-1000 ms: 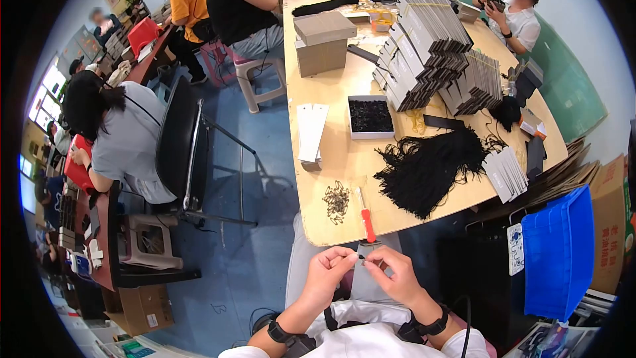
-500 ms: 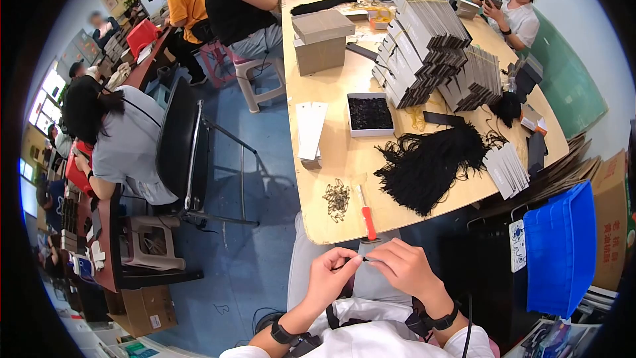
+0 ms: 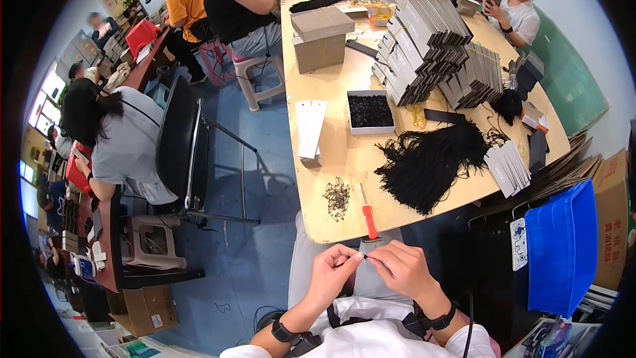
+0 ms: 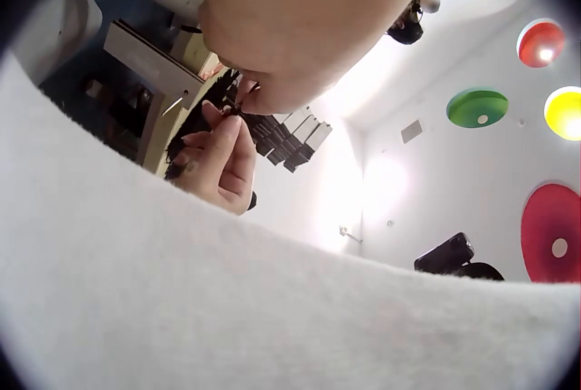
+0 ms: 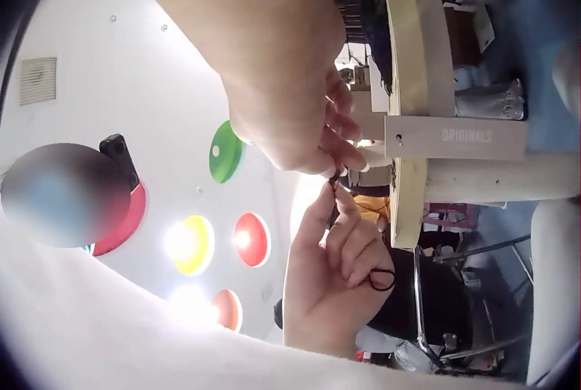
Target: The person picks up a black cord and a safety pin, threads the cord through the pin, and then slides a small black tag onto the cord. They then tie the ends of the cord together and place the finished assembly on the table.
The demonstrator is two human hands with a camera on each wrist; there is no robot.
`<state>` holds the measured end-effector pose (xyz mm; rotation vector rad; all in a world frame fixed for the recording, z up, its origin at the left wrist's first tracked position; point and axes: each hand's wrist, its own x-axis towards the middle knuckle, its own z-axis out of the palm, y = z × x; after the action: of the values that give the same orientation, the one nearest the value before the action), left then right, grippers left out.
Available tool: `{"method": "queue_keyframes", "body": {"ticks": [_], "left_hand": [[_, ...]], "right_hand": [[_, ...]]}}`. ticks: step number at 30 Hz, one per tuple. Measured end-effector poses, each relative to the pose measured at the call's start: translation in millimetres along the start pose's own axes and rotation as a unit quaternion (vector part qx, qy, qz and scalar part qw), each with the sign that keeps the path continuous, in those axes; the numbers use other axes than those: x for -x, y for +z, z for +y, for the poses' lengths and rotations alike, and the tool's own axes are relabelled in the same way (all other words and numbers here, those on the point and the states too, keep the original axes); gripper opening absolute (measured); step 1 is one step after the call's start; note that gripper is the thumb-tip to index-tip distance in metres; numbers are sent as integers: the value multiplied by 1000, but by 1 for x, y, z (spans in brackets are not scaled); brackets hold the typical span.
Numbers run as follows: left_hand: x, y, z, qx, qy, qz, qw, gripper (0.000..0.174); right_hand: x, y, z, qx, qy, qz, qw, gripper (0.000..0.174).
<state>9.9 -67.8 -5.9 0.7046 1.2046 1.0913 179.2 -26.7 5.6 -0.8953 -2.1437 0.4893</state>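
Note:
In the head view my left hand (image 3: 333, 273) and right hand (image 3: 402, 269) meet over the lap, just off the near table edge. Between their fingertips they pinch a thin black cord (image 3: 365, 257). A small loop of the cord (image 5: 382, 279) sticks out below the curled fingers of the left hand (image 5: 331, 272) in the right wrist view. There the thumb and forefinger tips of both hands almost meet, partly covering the cord. A grey hang tag (image 5: 454, 138) with a punched hole and the word ORIGINALS shows beside the table edge.
On the table (image 3: 331, 179) lie metal pins (image 3: 338, 199), a red-handled tool (image 3: 368, 215), white tags (image 3: 310, 129), a box of black pieces (image 3: 371, 113) and a black cord bundle (image 3: 430, 169). Tag stacks (image 3: 417, 46) stand behind. A blue bin (image 3: 562, 248) is at right.
Compared with one second ago, my right hand has turned its back upward and shifted slightly right and up. The left hand stays nearly in place. Both still pinch at the same spot.

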Motion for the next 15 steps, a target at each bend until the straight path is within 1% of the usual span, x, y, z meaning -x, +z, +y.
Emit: {"method": "queue_keyframes", "body": {"ticks": [8, 14, 15], "left_hand": [[-1, 1, -6, 10, 0, 5, 1000, 8], [1, 1, -1, 22, -22, 3, 1000, 8], [1, 1, -1, 22, -23, 1, 999, 8]], "right_hand": [[0, 1, -1, 14, -6, 2, 1000, 13], [2, 3, 1, 28, -15, 6, 999, 14], [3, 2, 1, 37, -10, -6, 999, 13]]}}
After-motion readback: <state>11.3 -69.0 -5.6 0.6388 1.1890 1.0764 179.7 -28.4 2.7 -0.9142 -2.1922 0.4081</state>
